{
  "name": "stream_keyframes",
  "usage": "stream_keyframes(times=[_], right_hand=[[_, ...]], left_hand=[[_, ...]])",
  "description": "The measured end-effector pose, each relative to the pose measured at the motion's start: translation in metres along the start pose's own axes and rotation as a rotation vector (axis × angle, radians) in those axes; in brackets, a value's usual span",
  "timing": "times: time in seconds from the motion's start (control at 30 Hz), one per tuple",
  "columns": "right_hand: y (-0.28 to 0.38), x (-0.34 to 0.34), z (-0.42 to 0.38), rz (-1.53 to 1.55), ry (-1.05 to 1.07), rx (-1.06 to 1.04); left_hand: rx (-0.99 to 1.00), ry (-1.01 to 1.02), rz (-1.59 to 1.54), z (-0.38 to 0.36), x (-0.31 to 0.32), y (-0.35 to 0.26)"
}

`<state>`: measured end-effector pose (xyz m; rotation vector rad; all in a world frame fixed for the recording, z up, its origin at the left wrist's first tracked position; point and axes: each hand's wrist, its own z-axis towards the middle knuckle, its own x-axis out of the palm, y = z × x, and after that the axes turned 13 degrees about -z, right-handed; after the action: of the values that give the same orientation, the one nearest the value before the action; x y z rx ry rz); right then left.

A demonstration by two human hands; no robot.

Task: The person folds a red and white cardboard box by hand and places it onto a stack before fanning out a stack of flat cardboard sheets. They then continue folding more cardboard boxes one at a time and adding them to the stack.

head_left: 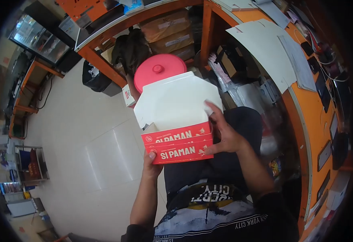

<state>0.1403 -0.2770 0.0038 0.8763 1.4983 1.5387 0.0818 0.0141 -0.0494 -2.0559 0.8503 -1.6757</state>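
Observation:
Several red-and-white cardboard food boxes (178, 155) printed "SI PAMAN" are nested together over my lap. Their white insides and a raised lid flap (176, 97) face up and away from me. My left hand (151, 162) grips the lower left corner, its thumb on the red front and the other fingers hidden beneath. On the right side, my right hand (226, 135) holds the stack with its thumb against the front panel. Its fingers reach up along the right edge of the white flap, slightly blurred.
Behind the boxes stands a pink round-lidded tub (160, 70). Brown cartons (170, 34) are stacked under the orange-framed table. To the right, an orange counter (323, 121) carries phones, cables and white sheets (265, 52). A black bin bag (96, 76) sits on the tiled floor at left.

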Motion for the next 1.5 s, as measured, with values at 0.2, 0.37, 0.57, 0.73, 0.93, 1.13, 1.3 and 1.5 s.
stream_keyframes(times=[0.2, 0.37, 0.57, 0.73, 0.93, 1.13, 1.3, 1.5], right_hand=[[-0.032, 0.002, -0.009, -0.096, -0.050, -0.054], [-0.012, -0.002, -0.021, -0.113, 0.036, 0.105], [-0.044, -0.012, -0.026, -0.013, 0.098, 0.123], [-0.051, -0.013, -0.009, 0.103, 0.031, 0.067], [-0.044, -0.022, 0.094, 0.244, -0.226, 0.389], [-0.154, -0.024, 0.261, -0.716, -0.447, -0.083], [-0.179, -0.015, 0.287, -0.794, -0.415, 0.050], [-0.049, -0.046, 0.192, -0.973, -0.533, -0.275]], left_hand=[[0.026, -0.058, 0.006, -0.008, 0.007, 0.015], [0.048, -0.047, 0.219, -0.006, -0.009, 0.018], [0.085, 0.058, 0.562, -0.004, 0.025, -0.009], [0.119, 0.159, 0.575, 0.010, 0.008, -0.014], [0.617, 0.402, 1.165, 0.105, -0.006, -0.040], [0.525, 0.123, 1.546, 0.258, -0.055, -0.043], [0.204, -0.035, 1.457, 0.319, -0.092, -0.031], [0.422, -0.027, 1.624, 0.300, -0.074, -0.034]])
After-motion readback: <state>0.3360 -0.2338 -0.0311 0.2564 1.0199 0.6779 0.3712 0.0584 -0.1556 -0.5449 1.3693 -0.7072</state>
